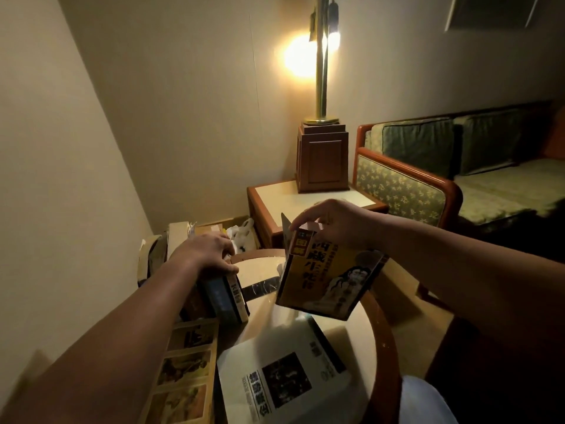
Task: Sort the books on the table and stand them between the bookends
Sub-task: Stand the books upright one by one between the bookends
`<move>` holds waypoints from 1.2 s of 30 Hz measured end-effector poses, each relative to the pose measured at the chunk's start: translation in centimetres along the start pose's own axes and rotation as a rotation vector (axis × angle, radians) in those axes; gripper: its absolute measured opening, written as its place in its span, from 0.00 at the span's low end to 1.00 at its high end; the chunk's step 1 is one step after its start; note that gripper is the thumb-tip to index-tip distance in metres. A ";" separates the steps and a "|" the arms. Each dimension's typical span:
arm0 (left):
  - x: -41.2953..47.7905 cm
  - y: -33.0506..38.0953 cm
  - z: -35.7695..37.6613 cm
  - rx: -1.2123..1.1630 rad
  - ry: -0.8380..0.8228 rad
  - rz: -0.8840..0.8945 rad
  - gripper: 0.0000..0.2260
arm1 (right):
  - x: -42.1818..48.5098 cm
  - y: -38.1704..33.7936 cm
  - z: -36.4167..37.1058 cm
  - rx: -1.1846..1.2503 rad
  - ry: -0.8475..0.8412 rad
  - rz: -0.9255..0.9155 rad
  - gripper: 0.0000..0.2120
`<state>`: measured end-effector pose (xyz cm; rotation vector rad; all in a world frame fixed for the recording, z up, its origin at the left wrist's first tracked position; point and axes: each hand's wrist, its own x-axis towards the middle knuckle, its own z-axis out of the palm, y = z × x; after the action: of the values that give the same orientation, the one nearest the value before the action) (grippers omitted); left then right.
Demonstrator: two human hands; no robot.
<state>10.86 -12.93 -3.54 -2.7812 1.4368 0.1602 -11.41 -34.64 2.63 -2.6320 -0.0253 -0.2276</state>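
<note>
We see the right grip (pixel 333 224) pinching a yellow book (pixel 328 280) with black lettering, tilted above the tabletop (pixel 360 338) at 1 o'clock. Left grip (pixel 208 252) presses down on standing books (pixel 226 298) at 10 o'clock; its fingertips are hidden and the spine titles unreadable.

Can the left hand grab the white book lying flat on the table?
Probably not right away. The left hand is busy steadying the standing books. The white book lies uncovered in front of them with nothing in between, so it looks within reach once that hand lets go.
</note>
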 end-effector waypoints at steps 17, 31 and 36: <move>0.3 -0.3 0.2 0.011 0.024 0.017 0.22 | 1.8 -2.0 7.6 -0.205 0.164 -0.195 0.18; 0.4 -0.4 0.5 0.019 0.037 0.019 0.22 | 0.3 -2.1 9.6 0.088 0.531 0.266 0.10; 0.3 -0.4 0.4 0.015 0.030 0.015 0.22 | -0.1 -2.6 6.6 0.392 0.244 0.469 0.17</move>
<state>11.33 -12.96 -4.04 -2.7735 1.4595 0.1072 -10.66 -29.20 -1.90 -2.1307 0.5639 -0.3379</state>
